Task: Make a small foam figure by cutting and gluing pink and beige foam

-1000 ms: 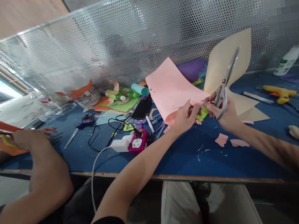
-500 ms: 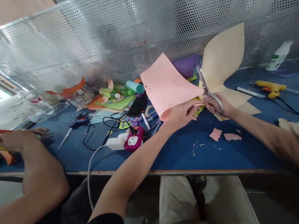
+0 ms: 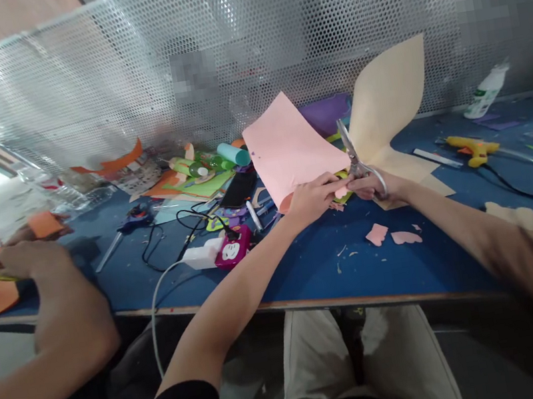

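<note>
Scissors sat in the right hand, fingers through the handle loops and the metal blades pointing up and slightly away over the middle of the bench. Whether the blades were parted or closed could not be told. The left hand was pinched on the lower edge of a pink sheet, which curved upward from the grip toward the perforated metal screen along the far edge. Both hands met just beside each other, the blades touching the pink sheet's lower right corner. Behind the scissors a tan sheet stood curled, its foot resting on the bench.

Pink offcuts lay on the blue surface near the front edge, just below the hands. Left of the hands a magenta power strip and a white plug sat together, with black cable looping beyond them. Farther back lay green and orange paper scraps and a teal roll. Toward the right end lay a yellow glue gun, and a white bottle stood against the screen. A beige cutout lay near the right front edge.

At the left end another person's hand held yellow-handled scissors against an orange piece.
</note>
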Demonstrator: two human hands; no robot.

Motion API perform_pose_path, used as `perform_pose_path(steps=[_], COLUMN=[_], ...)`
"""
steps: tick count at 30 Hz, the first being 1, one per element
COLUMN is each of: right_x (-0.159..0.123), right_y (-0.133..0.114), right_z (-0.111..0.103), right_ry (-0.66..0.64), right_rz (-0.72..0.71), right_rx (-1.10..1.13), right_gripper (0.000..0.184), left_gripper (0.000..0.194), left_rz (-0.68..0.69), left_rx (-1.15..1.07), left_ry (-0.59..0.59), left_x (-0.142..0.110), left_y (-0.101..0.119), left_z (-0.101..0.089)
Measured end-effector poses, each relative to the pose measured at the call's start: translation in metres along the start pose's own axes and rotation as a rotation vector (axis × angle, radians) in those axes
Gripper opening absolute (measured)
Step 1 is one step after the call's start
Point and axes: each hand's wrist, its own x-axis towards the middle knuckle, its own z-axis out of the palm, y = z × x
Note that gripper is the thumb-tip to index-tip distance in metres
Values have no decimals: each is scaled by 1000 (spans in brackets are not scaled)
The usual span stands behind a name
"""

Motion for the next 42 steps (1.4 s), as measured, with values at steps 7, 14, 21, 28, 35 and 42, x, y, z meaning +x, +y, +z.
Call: perform_pose_path(steps=[7,14,21,28,35,42], right_x=[2,5,5,4,4,8], right_y=[0,3,1,1,-1,4], right_z=[-3,-7,-8,-8,-7,-9], right_ry=[27,-2,-50,-70,-58,-61], right_rz=[-35,-14,12,17,20,7], right_rx=[135,190,178,164,174,210], right_gripper=[29,30,25,22,24,24], left_gripper=[27,52,35,14,17,23], left_rz=[-199,141,170,188,57,113], left_rx=[-47,-130,-212,-291,-372,102], left_ry=[-1,-300,-410,-361,-264,-214], left_x=[-3,-10,-8,-6,-7,-8], left_y=[32,55,64,62,53,49], left_z=[3,11,20,17,7,1])
